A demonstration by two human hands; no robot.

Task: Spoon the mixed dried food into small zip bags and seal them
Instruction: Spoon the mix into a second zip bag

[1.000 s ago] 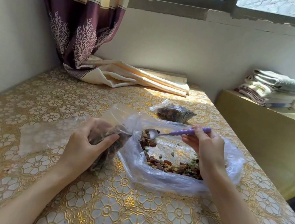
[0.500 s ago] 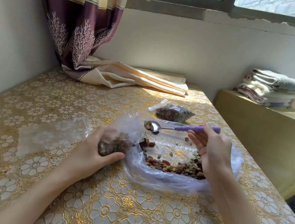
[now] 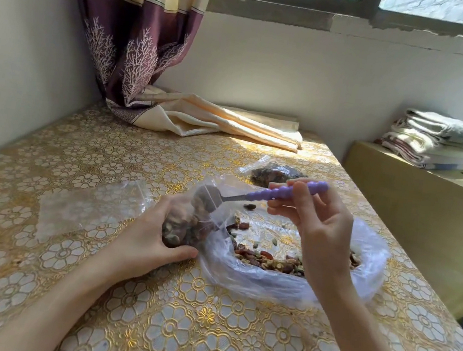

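Observation:
My left hand [image 3: 140, 240] grips a small zip bag [image 3: 186, 222], partly filled with mixed dried food and held upright on the table. My right hand [image 3: 313, 214] holds a spoon [image 3: 274, 195] by its purple beaded handle. The metal bowl of the spoon is tipped into the mouth of the small bag. Beside it to the right lies a large clear plastic bag [image 3: 270, 279], open, with mixed nuts and dried fruit [image 3: 269, 260] spread inside. A filled small zip bag [image 3: 277, 173] lies farther back on the table.
Empty clear zip bags [image 3: 89, 207] lie flat to the left of my left hand. The table has a gold floral cloth [image 3: 176, 329]. A curtain [image 3: 141, 47] and folded cloth [image 3: 225, 122] sit at the back. Folded towels [image 3: 438, 139] rest on a lower surface at right.
My right hand lifted the spoon out of the big bag and swung it left into the small bag's mouth. My left hand raised the small bag more upright.

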